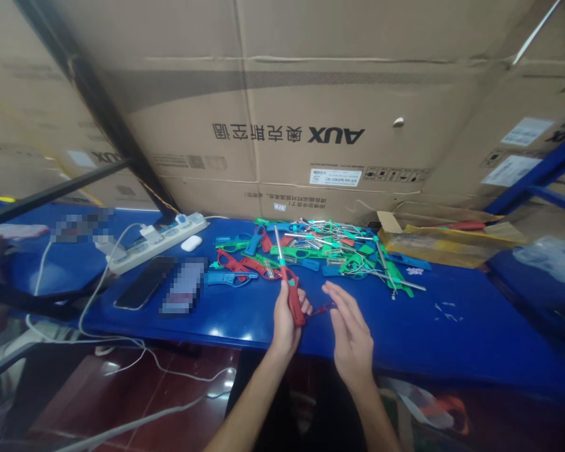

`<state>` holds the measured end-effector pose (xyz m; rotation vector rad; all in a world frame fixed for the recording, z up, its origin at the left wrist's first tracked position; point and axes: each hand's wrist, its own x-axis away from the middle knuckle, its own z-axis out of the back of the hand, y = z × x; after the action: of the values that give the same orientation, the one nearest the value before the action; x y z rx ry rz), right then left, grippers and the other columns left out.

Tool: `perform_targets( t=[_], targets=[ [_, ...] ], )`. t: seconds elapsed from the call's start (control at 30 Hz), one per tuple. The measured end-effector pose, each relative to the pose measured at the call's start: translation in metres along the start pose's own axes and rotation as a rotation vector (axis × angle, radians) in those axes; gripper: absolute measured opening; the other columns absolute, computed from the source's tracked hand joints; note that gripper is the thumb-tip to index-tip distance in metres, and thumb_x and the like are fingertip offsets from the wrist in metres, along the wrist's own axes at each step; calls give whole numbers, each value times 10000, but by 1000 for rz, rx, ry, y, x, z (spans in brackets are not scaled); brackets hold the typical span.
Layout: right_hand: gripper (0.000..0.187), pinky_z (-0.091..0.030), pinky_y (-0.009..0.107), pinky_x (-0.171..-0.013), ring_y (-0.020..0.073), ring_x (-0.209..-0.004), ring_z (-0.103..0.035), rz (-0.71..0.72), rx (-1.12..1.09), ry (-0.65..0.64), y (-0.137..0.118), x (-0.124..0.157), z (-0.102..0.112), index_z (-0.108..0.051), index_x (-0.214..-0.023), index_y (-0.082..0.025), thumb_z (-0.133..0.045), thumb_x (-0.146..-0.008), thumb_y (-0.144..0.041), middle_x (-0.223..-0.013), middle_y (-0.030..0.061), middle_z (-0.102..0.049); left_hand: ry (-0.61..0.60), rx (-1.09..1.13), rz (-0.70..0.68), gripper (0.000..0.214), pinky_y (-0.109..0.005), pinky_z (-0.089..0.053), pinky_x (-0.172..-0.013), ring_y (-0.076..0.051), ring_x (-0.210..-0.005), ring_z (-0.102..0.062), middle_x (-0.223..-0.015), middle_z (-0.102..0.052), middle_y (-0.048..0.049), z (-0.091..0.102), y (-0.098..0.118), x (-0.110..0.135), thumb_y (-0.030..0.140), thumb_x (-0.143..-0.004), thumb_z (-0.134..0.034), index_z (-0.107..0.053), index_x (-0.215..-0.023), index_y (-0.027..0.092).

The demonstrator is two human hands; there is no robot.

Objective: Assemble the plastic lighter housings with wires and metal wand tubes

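My left hand (288, 317) is closed around a red long-nosed lighter (295, 302), whose metal tube points up and away with a green piece at its base. Beside it, my right hand (353, 333) has long, nearly straight fingers, with the thumb facing them. Between thumb and fingers sits a small reddish see-through piece (324, 308), its left end close to the lighter's handle; its exact kind is too small to tell. Beyond both hands lies a heap of lighter parts (306, 251): green, blue and red casings, metal tubes and thin wires.
A yellow-taped carton (447, 245) holding red parts stands right of the heap. At left are a power strip (157, 242) with white cables, two phones (145, 282) and a white earbud case (191, 243). Large cardboard boxes (282, 94) rise behind the blue table (452, 345).
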<state>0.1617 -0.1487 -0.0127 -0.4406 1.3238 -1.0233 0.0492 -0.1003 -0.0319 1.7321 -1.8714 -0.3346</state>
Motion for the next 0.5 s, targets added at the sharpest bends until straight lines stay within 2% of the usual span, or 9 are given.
perform_targets(
  t=[0.07,0.13,0.2,0.27,0.33,0.4,0.43,0.5],
  targets=[
    [346,-568,427,-949,233,-1111,-673,-16,-43,-7,1,0,0,-666,-1288,-273,-549,-983,-160,-1160,85,-708,-5,-4,-1,466,-218,-371,-480,-75,-460,-382,-597,-440,58,0,0,0,607,-856,-688,-565,-881,157],
    [290,-584,403,-885,226,-1017,-693,14,-39,82,3,1,0,-719,-1181,-279,-645,-929,-157,-1014,59,-714,-3,-14,-10,463,-215,-368,-476,-73,-463,-385,-605,-449,54,0,0,0,601,-854,-694,-566,-872,155],
    [255,-592,383,-837,225,-973,-698,49,-3,142,3,1,0,-746,-1119,-278,-687,-900,-162,-964,55,-701,1,-25,-18,461,-213,-357,-468,-74,-464,-391,-615,-460,48,0,0,0,597,-852,-697,-568,-870,155],
    [275,-595,386,-863,234,-1034,-697,55,22,83,0,-1,4,-735,-1167,-274,-625,-940,-166,-1058,76,-714,3,-21,-15,461,-213,-358,-472,-76,-468,-399,-622,-465,47,0,0,0,598,-850,-700,-569,-874,156],
    [335,-580,411,-947,244,-1155,-667,55,29,-65,-6,-3,8,-699,-1249,-274,-535,-983,-152,-1163,80,-723,5,-9,-10,466,-213,-364,-481,-74,-475,-401,-623,-467,47,0,0,0,598,-842,-708,-565,-866,155],
    [359,-548,452,-1024,230,-1145,-676,104,17,-150,-11,-5,11,-692,-1256,-284,-531,-981,-119,-1130,53,-748,10,3,-9,473,-207,-354,-478,-69,-478,-392,-618,-465,49,0,0,0,593,-825,-729,-561,-847,152],
    [358,-542,468,-1038,216,-1069,-704,150,13,-141,-12,-5,11,-703,-1232,-294,-573,-959,-103,-1064,34,-761,12,5,-8,475,-207,-347,-474,-66,-476,-386,-614,-462,50,0,0,0,587,-814,-741,-558,-835,150],
    [376,-554,478,-1023,185,-894,-725,238,29,-43,-12,-4,9,-726,-1184,-312,-667,-898,-76,-932,1,-755,12,7,-1,473,-210,-342,-471,-63,-473,-377,-615,-455,53,0,0,0,576,-802,-757,-556,-827,148]
  ],
)
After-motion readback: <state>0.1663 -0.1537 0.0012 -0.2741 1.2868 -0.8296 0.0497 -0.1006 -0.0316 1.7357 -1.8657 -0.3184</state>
